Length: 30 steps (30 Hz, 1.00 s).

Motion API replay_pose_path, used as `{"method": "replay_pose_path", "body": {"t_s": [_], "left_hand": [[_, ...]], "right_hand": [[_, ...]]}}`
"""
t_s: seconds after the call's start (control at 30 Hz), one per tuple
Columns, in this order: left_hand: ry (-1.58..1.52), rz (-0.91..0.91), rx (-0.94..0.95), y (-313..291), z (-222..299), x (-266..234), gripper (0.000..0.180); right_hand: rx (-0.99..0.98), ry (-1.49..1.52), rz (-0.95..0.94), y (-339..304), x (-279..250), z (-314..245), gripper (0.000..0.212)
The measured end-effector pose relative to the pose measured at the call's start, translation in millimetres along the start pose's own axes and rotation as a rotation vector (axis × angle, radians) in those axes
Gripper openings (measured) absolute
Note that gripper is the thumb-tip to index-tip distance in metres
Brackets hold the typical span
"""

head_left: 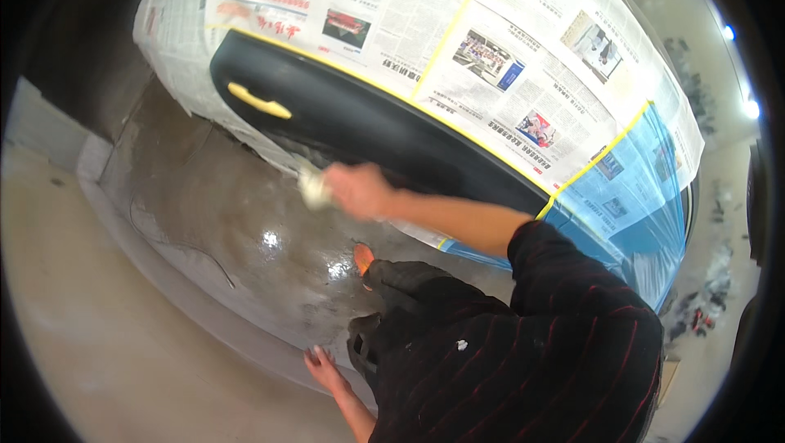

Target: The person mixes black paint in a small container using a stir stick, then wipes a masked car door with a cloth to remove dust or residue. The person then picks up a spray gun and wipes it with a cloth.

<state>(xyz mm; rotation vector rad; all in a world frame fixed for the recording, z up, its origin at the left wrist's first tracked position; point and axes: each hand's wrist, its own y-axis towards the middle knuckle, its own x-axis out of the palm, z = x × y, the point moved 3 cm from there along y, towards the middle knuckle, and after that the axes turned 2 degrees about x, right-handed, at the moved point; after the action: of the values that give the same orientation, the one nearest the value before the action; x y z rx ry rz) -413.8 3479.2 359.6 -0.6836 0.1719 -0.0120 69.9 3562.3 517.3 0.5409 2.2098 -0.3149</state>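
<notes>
A black car door panel (pixel 352 128) with a yellow-covered handle (pixel 259 100) spans the upper middle, framed by yellow tape and newspaper. My right hand (pixel 360 190) reaches across beside the panel's lower edge. It is closed on a pale, crumpled cloth (pixel 314 188), blurred by motion; whether the cloth touches the panel I cannot tell. Down at my side, my left hand (pixel 325 368) hangs with its fingers apart and nothing in it.
Newspaper sheets (pixel 392 1) cover the car around the panel, with blue plastic film (pixel 630 189) at the right. A thin cable or hose (pixel 214 259) lies on the wet grey floor (pixel 245 214). A low ledge (pixel 163 292) runs along the left.
</notes>
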Motion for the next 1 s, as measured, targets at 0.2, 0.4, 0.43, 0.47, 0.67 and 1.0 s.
{"method": "replay_pose_path", "body": {"t_s": [0.2, 0.4, 0.43, 0.47, 0.67, 1.0], "left_hand": [[-0.223, -0.597, 0.084, 26.9, 211.0, 155.2, 0.049], [-0.122, -0.522, 0.041, 68.4, 264.1, 188.4, 0.041], [-0.088, -0.508, 0.057, 81.7, 267.3, 182.4, 0.042], [-0.053, -0.517, 0.066, 93.0, 267.7, 183.4, 0.042], [0.119, -0.467, 0.043, 155.6, 276.1, 146.7, 0.043], [0.416, -0.467, 0.140, 234.4, 330.3, 117.0, 0.052]], "right_hand": [[0.152, 0.783, -0.263, -65.9, 77.3, -101.3, 0.027], [0.326, 0.107, 0.381, 18.1, -29.4, -16.3, 0.037], [0.395, -0.064, 0.480, 37.1, -65.0, -5.2, 0.046], [0.391, -0.308, 0.682, 48.7, -87.3, 24.1, 0.055], [0.673, -0.524, 0.531, 99.4, -122.7, 61.8, 0.059], [0.720, -0.624, 0.736, 21.4, -125.6, 100.7, 0.057]]}}
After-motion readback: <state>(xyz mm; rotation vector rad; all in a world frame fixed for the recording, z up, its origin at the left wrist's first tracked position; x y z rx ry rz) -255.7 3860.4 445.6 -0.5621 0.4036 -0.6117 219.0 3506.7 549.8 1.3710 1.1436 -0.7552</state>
